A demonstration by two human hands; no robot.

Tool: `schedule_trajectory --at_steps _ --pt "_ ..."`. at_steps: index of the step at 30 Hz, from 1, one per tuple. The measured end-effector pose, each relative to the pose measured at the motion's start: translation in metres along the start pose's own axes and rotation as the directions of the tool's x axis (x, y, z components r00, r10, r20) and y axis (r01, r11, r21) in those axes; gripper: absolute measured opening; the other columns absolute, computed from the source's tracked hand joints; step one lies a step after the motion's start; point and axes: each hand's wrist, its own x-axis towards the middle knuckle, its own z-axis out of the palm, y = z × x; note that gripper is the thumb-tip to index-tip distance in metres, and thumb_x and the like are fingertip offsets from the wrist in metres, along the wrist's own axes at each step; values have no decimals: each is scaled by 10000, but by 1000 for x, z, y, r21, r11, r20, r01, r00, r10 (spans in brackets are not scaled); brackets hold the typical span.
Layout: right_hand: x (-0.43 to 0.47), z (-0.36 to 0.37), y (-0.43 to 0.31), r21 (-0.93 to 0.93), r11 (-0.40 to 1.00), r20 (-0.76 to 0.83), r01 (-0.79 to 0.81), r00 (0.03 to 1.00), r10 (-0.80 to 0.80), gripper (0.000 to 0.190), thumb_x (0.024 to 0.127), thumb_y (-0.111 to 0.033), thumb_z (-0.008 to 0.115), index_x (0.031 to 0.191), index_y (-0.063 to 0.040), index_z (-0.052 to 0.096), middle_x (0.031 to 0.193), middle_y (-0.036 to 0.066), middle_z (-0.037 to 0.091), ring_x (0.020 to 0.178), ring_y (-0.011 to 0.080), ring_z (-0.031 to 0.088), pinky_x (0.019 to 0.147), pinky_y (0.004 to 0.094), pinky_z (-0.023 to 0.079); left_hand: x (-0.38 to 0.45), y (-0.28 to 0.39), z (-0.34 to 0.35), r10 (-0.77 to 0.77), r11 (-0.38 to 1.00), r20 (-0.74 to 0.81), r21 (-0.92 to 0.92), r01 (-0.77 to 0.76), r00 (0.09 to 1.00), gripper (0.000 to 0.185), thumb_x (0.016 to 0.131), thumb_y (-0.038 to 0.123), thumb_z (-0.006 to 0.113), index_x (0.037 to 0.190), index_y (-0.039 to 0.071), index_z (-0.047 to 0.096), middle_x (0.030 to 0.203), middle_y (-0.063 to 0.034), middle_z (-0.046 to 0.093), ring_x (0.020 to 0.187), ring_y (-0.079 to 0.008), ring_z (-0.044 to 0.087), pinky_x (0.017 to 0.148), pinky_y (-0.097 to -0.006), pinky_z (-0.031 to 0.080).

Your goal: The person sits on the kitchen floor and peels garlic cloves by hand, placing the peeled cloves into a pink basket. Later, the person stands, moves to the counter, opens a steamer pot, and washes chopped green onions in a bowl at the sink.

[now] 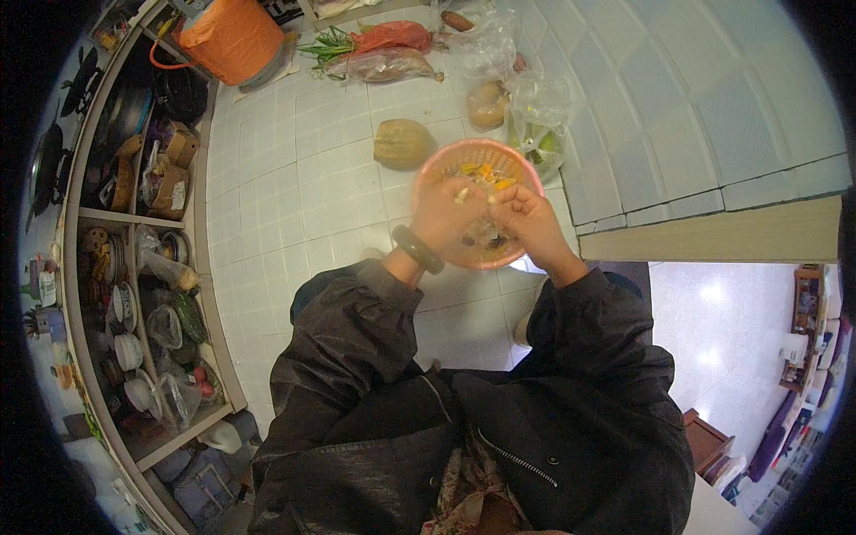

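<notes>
A pink plastic basket stands on the tiled floor before me, with orange peel pieces and pale, papery scraps inside. Both hands are over it, their fingertips close together. My left hand, with a dark bangle at the wrist, holds a small pale piece that looks like a garlic clove. Between the thumb and fingers of my right hand is another small pale piece. The hands are slightly blurred, and they hide part of the basket's contents.
Beyond the basket lie a cut pumpkin or squash, a bagged round vegetable, a bag of green vegetables and green onions by a red bag. An orange-covered container stands far left. Open shelves line the left; a tiled wall rises right.
</notes>
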Motion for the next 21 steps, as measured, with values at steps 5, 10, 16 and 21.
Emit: schedule_trajectory --at_steps 5,10,16,21 --pt "3 -12 4 106 984 74 -140 988 133 122 902 -185 551 921 -66 560 679 -23 527 528 32 426 465 153 316 0 0 1 12 1000 12 -29 -11 1000 14 769 56 589 757 54 583 622 52 508 492 -19 419 436 -174 310" --pt "4 -16 7 408 889 90 -210 978 190 165 925 -215 509 925 -60 562 692 -29 508 516 29 374 444 155 274 -2 4 3 19 1000 4 5 -19 1000 15 765 64 598 762 50 592 635 53 519 534 -26 452 480 -186 361" --pt "4 -19 -2 376 905 78 -200 980 184 207 928 -230 504 981 -38 563 711 -29 517 527 31 375 446 157 277 2 2 1 52 978 -63 203 -38 997 42 762 70 622 779 32 622 717 22 585 623 -47 526 568 -195 433" --pt "3 -17 0 138 985 22 -102 995 100 191 913 -184 530 1018 -27 563 780 0 573 582 32 422 498 156 325 2 2 0 65 989 -84 138 -53 994 95 777 98 644 817 11 643 706 7 601 627 -53 539 573 -199 443"
